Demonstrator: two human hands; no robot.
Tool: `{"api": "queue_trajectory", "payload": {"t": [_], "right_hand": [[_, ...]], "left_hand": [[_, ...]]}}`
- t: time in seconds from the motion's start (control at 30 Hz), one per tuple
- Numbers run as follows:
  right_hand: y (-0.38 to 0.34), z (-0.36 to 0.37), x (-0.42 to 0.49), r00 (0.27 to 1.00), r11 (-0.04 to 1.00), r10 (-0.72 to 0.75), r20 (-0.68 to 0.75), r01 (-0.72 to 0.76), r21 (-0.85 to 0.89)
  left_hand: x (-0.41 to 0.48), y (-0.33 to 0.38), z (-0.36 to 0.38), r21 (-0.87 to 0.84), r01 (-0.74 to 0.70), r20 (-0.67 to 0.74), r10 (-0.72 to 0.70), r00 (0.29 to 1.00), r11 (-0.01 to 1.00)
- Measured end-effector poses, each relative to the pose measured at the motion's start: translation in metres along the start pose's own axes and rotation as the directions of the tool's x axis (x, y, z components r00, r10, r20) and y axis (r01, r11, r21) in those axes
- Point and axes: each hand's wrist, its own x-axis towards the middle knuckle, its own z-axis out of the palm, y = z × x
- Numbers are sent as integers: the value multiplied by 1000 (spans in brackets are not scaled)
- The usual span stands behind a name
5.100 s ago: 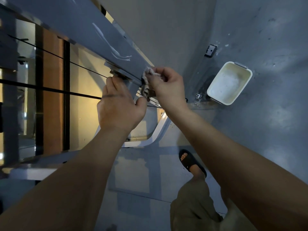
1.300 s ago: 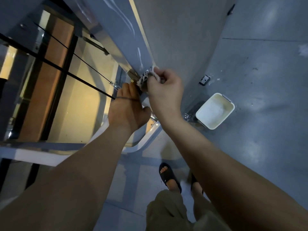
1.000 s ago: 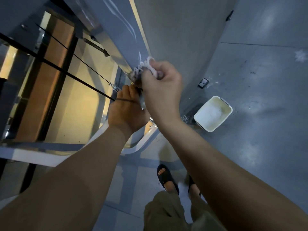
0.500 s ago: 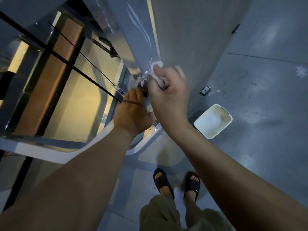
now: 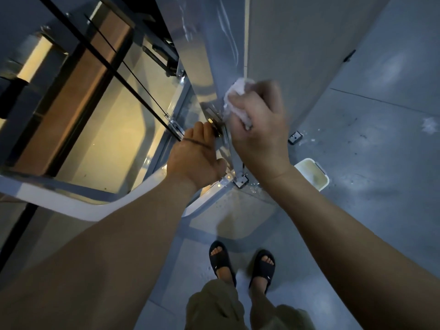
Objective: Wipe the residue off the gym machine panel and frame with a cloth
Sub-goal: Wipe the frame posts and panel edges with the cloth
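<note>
Cloth (image 5: 238, 96), white and bunched, is gripped in the right hand (image 5: 259, 129), whose fingers curl round it and press it against the lower end of the grey panel (image 5: 221, 51) of a gym machine, in the upper middle of the scene. The hand's far edge is blurred. Pale streaks of residue (image 5: 229, 36) run up the panel beyond the cloth, toward the far side. Just left of the cloth, a small brass fitting (image 5: 210, 121) juts from the metalwork at the panel's base.

The left hand (image 5: 194, 158) rests on that metalwork with its back to the camera, thumb spread to the right and fingertips at the fitting. Whether those fingers hook round anything cannot be told. Under the left forearm, the pale curved tube of the frame (image 5: 71, 204) sweeps across from the left edge. Black cables (image 5: 112, 67) slant across the far left over a warmly lit surface.

To the right of the right wrist, a white tub (image 5: 314, 175) stands on the grey floor (image 5: 369, 222), partly hidden by the forearm. A small bracket (image 5: 295, 137) lies on the floor just beyond it, among white specks, and a white smear (image 5: 429, 125) marks the floor at the right edge. Nearest the camera, the person's feet in black sandals (image 5: 220, 260) stand side by side below olive shorts (image 5: 214, 306).
</note>
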Motion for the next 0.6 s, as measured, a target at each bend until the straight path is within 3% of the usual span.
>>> {"api": "queue_trajectory", "payload": {"t": [0.2, 0.27, 0.33, 0.43, 0.5, 0.6], "right_hand": [[6, -4, 2, 995, 997, -72, 63, 74, -23], [1, -6, 8, 998, 999, -50, 34, 51, -15], [2, -5, 11, 993, 993, -117, 12, 117, 6], [18, -9, 4, 962, 965, -251, 111, 257, -47], [18, -13, 7, 959, 967, -237, 158, 248, -53], [10, -12, 17, 966, 970, -242, 87, 241, 18]], "left_hand": [[-1, 1, -2, 32, 12, 6, -13, 1000, 999], [-1, 0, -1, 23, -4, 6, 4, 1000, 1000], [0, -1, -1, 22, -3, 12, 3, 1000, 1000], [0, 2, -1, 34, 26, 10, -26, 1000, 999], [0, 2, 0, 30, 13, 5, -13, 1000, 999], [-1, 1, -1, 30, -6, -8, 7, 1000, 1000]]}}
